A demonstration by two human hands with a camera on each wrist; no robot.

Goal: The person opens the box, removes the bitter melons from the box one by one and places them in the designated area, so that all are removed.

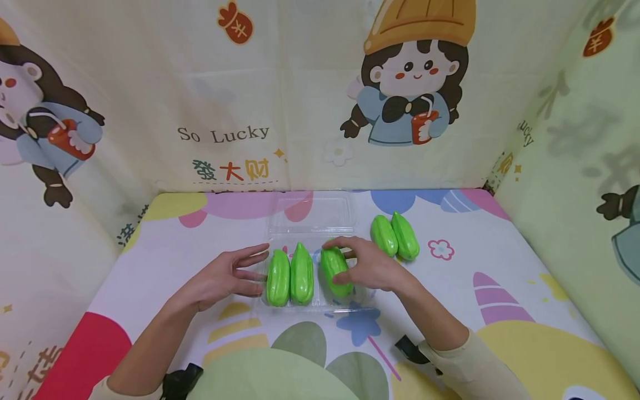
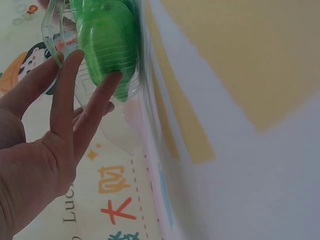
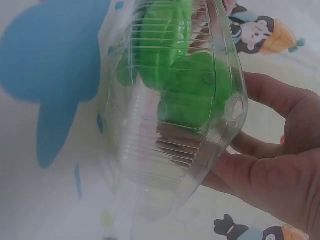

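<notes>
My two hands at a clear tray (image 1: 320, 309), seen from the head and from both wrists. My right hand (image 1: 367, 264) is clamped on one green fruit (image 1: 334, 266), fingers over its far end and thumb against its near end; the fruit is inside the tray's right part, tilted slightly, its far end leaning toward my left. Whether it rests on the tray's floor I cannot tell. My left hand (image 1: 227, 278) holds nothing: its fingers are spread apart and reach to the tray's left wall, and in the left wrist view their tips lie against the clear plastic. Just right of those fingertips, a short fruit (image 1: 278, 280) and a pointed fruit (image 1: 302, 275) lie side by side in the tray, lengthwise away from me, with a gap between them and the held one. The lid (image 1: 312, 214) lies opened back, beyond both hands. Outside the tray, just past my right hand and to its right, a blunt fruit (image 1: 384, 235) and a slim fruit (image 1: 405, 236) lie together on the printed cloth (image 1: 175, 250). A black strap (image 1: 412, 350) shows behind my right hand, by the pale sleeve (image 1: 475, 361).
</notes>
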